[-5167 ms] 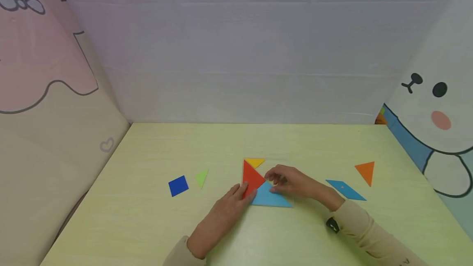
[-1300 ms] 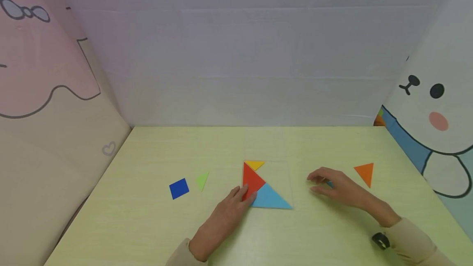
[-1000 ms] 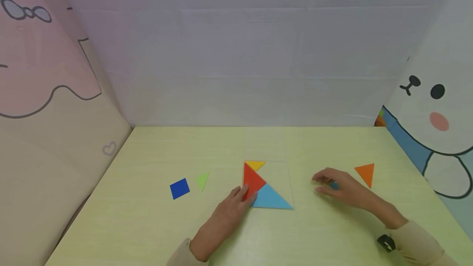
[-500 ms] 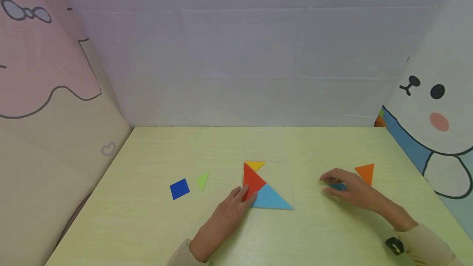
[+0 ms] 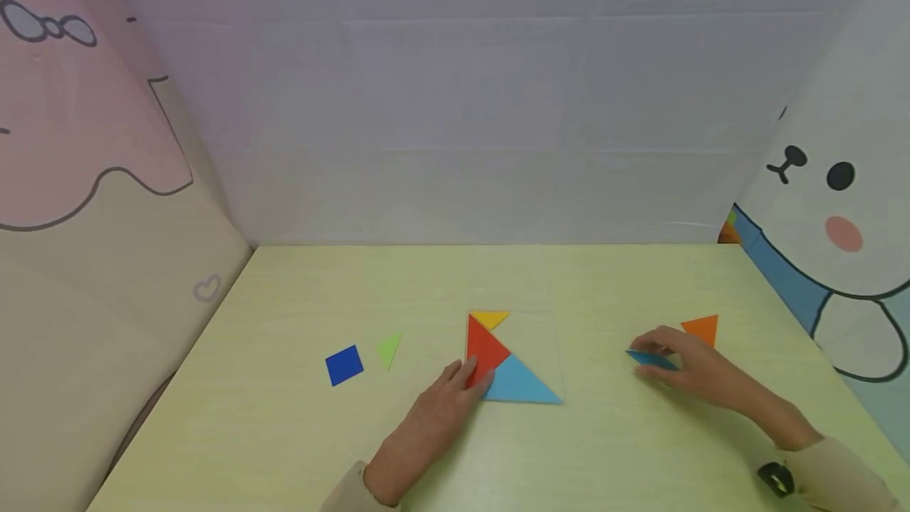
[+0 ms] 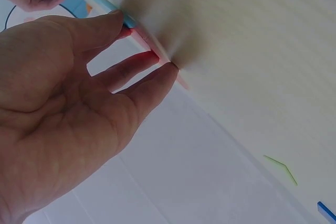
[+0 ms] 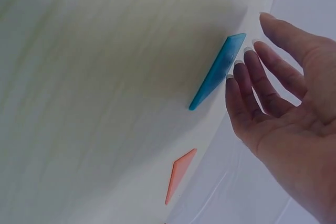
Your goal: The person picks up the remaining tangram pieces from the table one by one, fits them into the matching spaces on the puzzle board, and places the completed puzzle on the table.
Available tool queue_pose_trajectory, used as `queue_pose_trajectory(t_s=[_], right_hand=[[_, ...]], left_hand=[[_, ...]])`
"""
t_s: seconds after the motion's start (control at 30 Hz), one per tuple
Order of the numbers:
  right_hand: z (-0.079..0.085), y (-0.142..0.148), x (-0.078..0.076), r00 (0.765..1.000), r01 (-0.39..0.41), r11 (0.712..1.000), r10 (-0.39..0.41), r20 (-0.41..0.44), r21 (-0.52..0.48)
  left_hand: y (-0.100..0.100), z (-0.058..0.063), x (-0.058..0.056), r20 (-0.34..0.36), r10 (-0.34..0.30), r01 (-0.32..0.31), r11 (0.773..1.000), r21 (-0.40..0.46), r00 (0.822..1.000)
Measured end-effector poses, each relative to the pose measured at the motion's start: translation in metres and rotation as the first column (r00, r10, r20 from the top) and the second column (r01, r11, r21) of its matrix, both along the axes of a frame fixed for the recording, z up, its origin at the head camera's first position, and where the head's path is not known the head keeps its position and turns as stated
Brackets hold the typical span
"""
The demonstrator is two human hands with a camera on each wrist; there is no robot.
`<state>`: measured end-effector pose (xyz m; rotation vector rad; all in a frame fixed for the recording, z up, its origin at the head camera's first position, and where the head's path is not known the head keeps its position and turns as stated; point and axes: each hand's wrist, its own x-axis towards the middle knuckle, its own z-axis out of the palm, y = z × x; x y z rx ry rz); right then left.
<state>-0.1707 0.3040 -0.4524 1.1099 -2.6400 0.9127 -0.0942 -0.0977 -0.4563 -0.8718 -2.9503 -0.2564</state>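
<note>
- While the right hand [image 5: 693,366] bends over it, a slanted blue piece [image 7: 217,72] pokes out at the middle right of the head view. It is flat and thin, with four sides and pointy ends.
- That hand's fingers are a bit bent and spread apart, right by the blue piece. I cannot tell if they touch it.
- The left hand [image 5: 435,414] rests its fingertips on a red triangle [image 5: 485,344] near the lower middle. Its thumb touches a big light blue triangle [image 5: 521,384], which sits snug against the red one.
- A small yellow triangle [image 5: 490,318] is at the red one's top.
- A faint square outline [image 5: 558,354] goes around these three. I cannot tell if it is a tray.
- An orange triangle [image 5: 702,329] peeks out on the right, partly behind the right hand.
- Left of the middle are a green triangle [image 5: 389,349] and a dark blue square [image 5: 344,365].
- A pale yellow table [image 5: 270,433] is under it all.
</note>
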Motion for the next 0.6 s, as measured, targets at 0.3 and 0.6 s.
queue_pose_trajectory(t_s=[0.3,0.6], right_hand=[[-0.004,0.009,0.000,0.999,0.025,1.000,-0.026,0.034,0.018],[-0.005,0.016,0.001,0.993,0.093,0.993,-0.097,0.065,0.069]], left_hand=[[-0.001,0.000,0.001,-0.006,-0.003,0.003,1.000,0.002,1.000],[-0.001,0.001,0.000,0.001,-0.002,0.002,1.000,0.001,1.000]])
